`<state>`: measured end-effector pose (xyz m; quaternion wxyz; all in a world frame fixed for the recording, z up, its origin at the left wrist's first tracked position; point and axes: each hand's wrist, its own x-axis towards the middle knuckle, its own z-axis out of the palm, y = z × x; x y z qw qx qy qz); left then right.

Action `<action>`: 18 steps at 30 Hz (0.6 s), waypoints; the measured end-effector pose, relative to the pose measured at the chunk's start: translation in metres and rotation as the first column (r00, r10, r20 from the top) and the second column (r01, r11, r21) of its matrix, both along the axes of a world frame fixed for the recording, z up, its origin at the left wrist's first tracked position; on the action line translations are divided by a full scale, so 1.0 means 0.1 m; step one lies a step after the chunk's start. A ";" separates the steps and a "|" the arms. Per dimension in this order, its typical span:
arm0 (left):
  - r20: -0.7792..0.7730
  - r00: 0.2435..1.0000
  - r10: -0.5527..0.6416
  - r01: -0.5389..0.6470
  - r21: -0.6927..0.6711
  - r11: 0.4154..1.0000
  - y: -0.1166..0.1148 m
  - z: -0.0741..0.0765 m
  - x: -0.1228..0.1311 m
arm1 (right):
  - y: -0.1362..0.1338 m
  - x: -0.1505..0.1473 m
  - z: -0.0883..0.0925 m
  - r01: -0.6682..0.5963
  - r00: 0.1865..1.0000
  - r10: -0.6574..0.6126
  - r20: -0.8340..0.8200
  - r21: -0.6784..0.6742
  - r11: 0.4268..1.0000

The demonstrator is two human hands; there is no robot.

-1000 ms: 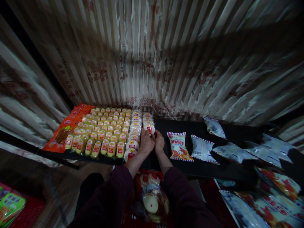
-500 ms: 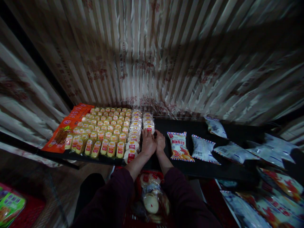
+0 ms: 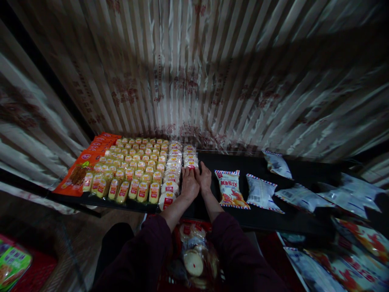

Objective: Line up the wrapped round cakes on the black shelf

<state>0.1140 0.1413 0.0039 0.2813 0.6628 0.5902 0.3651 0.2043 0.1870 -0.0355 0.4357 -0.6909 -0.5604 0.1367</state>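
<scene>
At the near end of a short row of clear-wrapped round white cakes, my left hand (image 3: 190, 185) has its fingers on the front packet of white cakes (image 3: 191, 165). My right hand (image 3: 204, 178) lies against the right side of that same packet, thumb toward my left hand. Both hands are closed about the packet, whose near end is hidden under the fingers. Just left runs a longer row of wrapped white cakes (image 3: 169, 187), with red and yellow labels. Beyond it stand several rows of small yellow wrapped cakes (image 3: 129, 174).
Orange snack bags (image 3: 75, 172) overlap at the left of the black shelf (image 3: 209, 221). White and red puffed bags (image 3: 231, 189) lie on the right. Below my arms is a red basket with wrapped cakes (image 3: 193, 263); more bags (image 3: 355, 263) are lower right. Striped curtain (image 3: 188, 81) hangs behind.
My right hand has slid slightly forward along the packet's right side, its fingers straighter. My left hand stays at the near end, and the front packet shows slightly more clearly.
</scene>
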 end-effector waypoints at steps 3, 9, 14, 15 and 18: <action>-0.087 0.996 0.008 -0.009 -0.009 1.000 0.00 -0.01 0.00 | 0.04 -0.02 0.02 -0.064 0.998 0.062 -0.027 -0.053 0.997; -0.209 0.978 -0.016 0.011 -0.026 1.000 0.02 0.01 0.00 | 0.01 -0.03 0.07 -0.104 0.994 0.099 -0.037 -0.176 0.979; -0.252 0.967 -0.037 0.030 -0.031 0.999 0.00 0.04 0.01 | 0.03 -0.01 0.04 -0.078 0.994 0.067 -0.088 -0.132 0.988; -0.254 0.966 -0.041 0.036 -0.024 0.999 0.00 0.05 0.01 | 0.04 -0.01 0.03 -0.059 0.993 0.046 -0.105 -0.118 0.991; -0.264 0.962 -0.069 0.067 -0.019 0.998 -0.02 0.07 0.02 | 0.07 0.01 0.04 -0.040 0.987 0.022 -0.157 -0.109 0.993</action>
